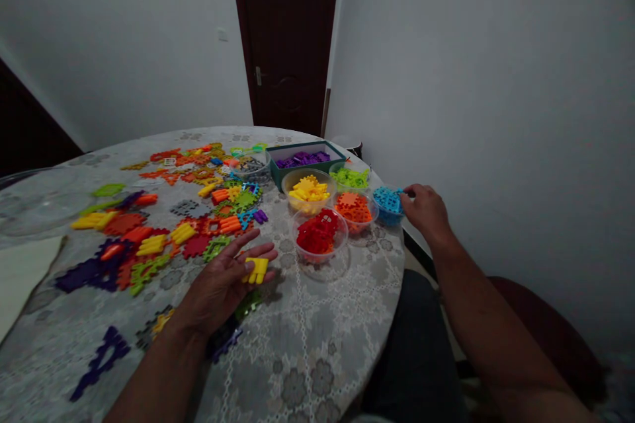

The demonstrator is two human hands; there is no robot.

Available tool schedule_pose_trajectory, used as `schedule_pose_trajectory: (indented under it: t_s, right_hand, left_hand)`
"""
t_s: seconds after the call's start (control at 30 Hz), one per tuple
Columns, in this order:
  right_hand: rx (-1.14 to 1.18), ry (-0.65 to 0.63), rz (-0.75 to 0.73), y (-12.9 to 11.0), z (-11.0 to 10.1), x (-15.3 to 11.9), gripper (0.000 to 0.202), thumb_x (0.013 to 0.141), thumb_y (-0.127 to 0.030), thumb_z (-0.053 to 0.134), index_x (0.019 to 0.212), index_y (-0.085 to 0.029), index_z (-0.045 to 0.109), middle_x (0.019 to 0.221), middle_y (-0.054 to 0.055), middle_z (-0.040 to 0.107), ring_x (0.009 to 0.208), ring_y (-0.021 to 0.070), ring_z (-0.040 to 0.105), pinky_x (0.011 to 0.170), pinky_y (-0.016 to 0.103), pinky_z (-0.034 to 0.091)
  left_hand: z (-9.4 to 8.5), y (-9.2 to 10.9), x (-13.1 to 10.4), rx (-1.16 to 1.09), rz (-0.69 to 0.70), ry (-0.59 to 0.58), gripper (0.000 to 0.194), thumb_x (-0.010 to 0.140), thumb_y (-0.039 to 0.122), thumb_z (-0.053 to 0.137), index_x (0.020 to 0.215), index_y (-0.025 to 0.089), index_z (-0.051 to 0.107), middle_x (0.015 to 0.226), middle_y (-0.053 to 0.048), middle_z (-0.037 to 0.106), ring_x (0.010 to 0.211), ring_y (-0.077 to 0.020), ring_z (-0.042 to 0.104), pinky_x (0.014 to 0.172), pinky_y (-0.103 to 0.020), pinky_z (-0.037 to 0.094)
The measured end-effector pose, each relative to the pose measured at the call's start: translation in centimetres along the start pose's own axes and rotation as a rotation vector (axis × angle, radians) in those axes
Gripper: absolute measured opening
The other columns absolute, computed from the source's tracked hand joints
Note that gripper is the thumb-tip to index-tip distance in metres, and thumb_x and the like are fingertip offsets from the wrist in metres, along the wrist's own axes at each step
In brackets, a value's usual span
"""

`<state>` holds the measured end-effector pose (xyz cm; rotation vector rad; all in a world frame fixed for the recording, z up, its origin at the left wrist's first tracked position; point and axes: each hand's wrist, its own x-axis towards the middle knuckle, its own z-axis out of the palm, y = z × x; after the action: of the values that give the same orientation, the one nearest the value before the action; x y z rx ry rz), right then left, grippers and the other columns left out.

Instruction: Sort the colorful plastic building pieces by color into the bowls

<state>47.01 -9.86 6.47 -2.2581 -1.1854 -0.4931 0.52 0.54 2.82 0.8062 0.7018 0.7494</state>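
left hand holds a yellow piece while the right hand is at the blue bowl

the left hand (218, 284), palm turned up above the near part of the table, grips a small yellow piece (256, 270) between thumb and fingers, the other fingers spread behind it. the right hand (427, 210) reaches to the right edge of the table, its fingertips at the right side of a clear bowl (389, 219) of blue pieces (388, 197); whether they are closed on a piece or only touching, i cannot tell.

left of the blue bowl stands a bowl of orange pieces (353, 207), and nearer and further left, a bowl of red pieces (317, 232). beyond the red is a bowl of yellow pieces (308, 189), with light green pieces (351, 177) in another bowl to its right. behind these, a dark green box (278, 177) holds purple pieces (303, 159), and a bowl of grey pieces (251, 167) is just to its left.

loose pieces in mixed colours (198, 246) are scattered over the left half, some overlapping. a dark purple piece (102, 363) lies apart at the near left, and a pale flat sheet (24, 281) at the left edge. a patterned cloth (307, 324) covers the round table; a dark door (288, 26) is at the far side.
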Motion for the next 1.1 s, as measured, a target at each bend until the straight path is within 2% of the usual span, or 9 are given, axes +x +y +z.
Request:
schedule_pose_trajectory:
  t_s: [0.13, 0.27, 0.4, 0.5, 0.57, 0.7, 0.83, 0.97, 1.1]
  right_hand:
    - [0.172, 0.063, -0.120, -3.9, -1.4, -1.7, 0.022, 0.094, -0.029, 0.056, 0.098, -0.019, 0.075, 0.101, 0.013, 0.074, 0.094, 0.0267, 0.068, 0.094, 0.040, 0.053]
    - [0.465, -0.164, -0.368, -11.2, -2.5, -5.5, 0.018, 0.099, -0.027, 0.058, 0.104, -0.022, 0.074, 0.104, 0.009, 0.075, 0.090, 0.0229, 0.069, 0.088, 0.037, 0.055]
    - [0.656, -0.407, -0.635, -18.4, -2.6, -10.2, 0.022, 0.100, -0.022, 0.061, 0.121, -0.025, 0.069, 0.117, 0.008, 0.073, 0.107, 0.0243, 0.070, 0.094, 0.041, 0.057]
    - [0.699, -0.523, -0.801, -22.4, -1.5, -13.0, 0.040, 0.100, -0.017, 0.062, 0.138, -0.029, 0.061, 0.135, 0.010, 0.066, 0.118, 0.0248, 0.067, 0.094, 0.041, 0.059]
    - [0.619, -0.541, -0.860, -24.2, -0.3, -14.1, 0.042, 0.101, -0.015, 0.061, 0.141, -0.029, 0.059, 0.142, 0.010, 0.063, 0.117, 0.0245, 0.068, 0.089, 0.039, 0.061]
    - [0.428, -0.495, -0.945, -25.9, 1.5, -14.5, 0.029, 0.104, -0.017, 0.059, 0.132, -0.024, 0.063, 0.135, 0.012, 0.068, 0.100, 0.0228, 0.071, 0.075, 0.033, 0.058]
    - [0.518, -0.524, -0.954, -25.8, 1.1, -12.9, 0.027, 0.107, -0.023, 0.057, 0.133, -0.024, 0.064, 0.122, 0.009, 0.072, 0.100, 0.0211, 0.070, 0.080, 0.032, 0.055]
    - [0.686, -0.569, -0.808, -25.0, 0.0, -9.0, 0.014, 0.104, -0.027, 0.061, 0.113, -0.022, 0.071, 0.100, 0.004, 0.075, 0.085, 0.0169, 0.068, 0.078, 0.029, 0.051]
    - [0.525, -0.420, -0.635, -23.6, 1.4, -3.5, 0.012, 0.099, -0.025, 0.063, 0.098, -0.020, 0.074, 0.091, 0.005, 0.074, 0.082, 0.0197, 0.067, 0.080, 0.032, 0.050]
  left_hand:
    - [0.3, 0.1, 0.0, -0.032, 0.009, 0.007, 0.074, 0.075, 0.010, 0.088, 0.144, 0.023, 0.063, 0.137, -0.019, 0.073, 0.129, -0.0363, 0.070, 0.102, -0.047, 0.064]
    - [0.5, -0.1, -0.2, -0.080, 0.021, -0.001, 0.071, 0.079, 0.009, 0.084, 0.145, 0.018, 0.061, 0.137, -0.021, 0.073, 0.128, -0.0346, 0.071, 0.104, -0.045, 0.063]
    - [0.5, -0.6, -0.2, -0.136, 0.059, -0.050, 0.069, 0.084, 0.011, 0.080, 0.149, 0.016, 0.058, 0.137, -0.023, 0.072, 0.127, -0.0321, 0.071, 0.106, -0.044, 0.060]
    - [0.4, -0.9, 0.0, -0.151, 0.108, -0.055, 0.067, 0.084, 0.012, 0.079, 0.148, 0.016, 0.059, 0.128, -0.018, 0.077, 0.112, -0.0270, 0.077, 0.097, -0.036, 0.063]
    - [0.3, -1.1, 0.1, -0.149, 0.120, -0.028, 0.066, 0.083, 0.011, 0.078, 0.147, 0.017, 0.062, 0.121, -0.015, 0.079, 0.103, -0.0245, 0.079, 0.088, -0.031, 0.064]
    - [0.1, -1.1, 0.5, -0.171, 0.118, 0.000, 0.062, 0.082, 0.008, 0.073, 0.142, 0.015, 0.066, 0.115, -0.014, 0.080, 0.092, -0.0210, 0.078, 0.079, -0.027, 0.063]
    - [0.0, -0.9, 0.5, -0.197, 0.121, -0.006, 0.051, 0.081, 0.007, 0.072, 0.132, 0.013, 0.071, 0.101, -0.011, 0.080, 0.079, -0.0181, 0.076, 0.071, -0.026, 0.062]
    - [0.4, -0.4, 0.2, -0.206, 0.160, 0.006, 0.040, 0.085, 0.011, 0.072, 0.125, 0.012, 0.071, 0.107, -0.015, 0.080, 0.095, -0.0241, 0.079, 0.090, -0.036, 0.063]
    - [0.3, -0.1, 0.2, -0.224, 0.240, 0.075, 0.033, 0.085, 0.016, 0.073, 0.118, 0.010, 0.070, 0.107, -0.018, 0.081, 0.100, -0.0275, 0.079, 0.094, -0.040, 0.063]
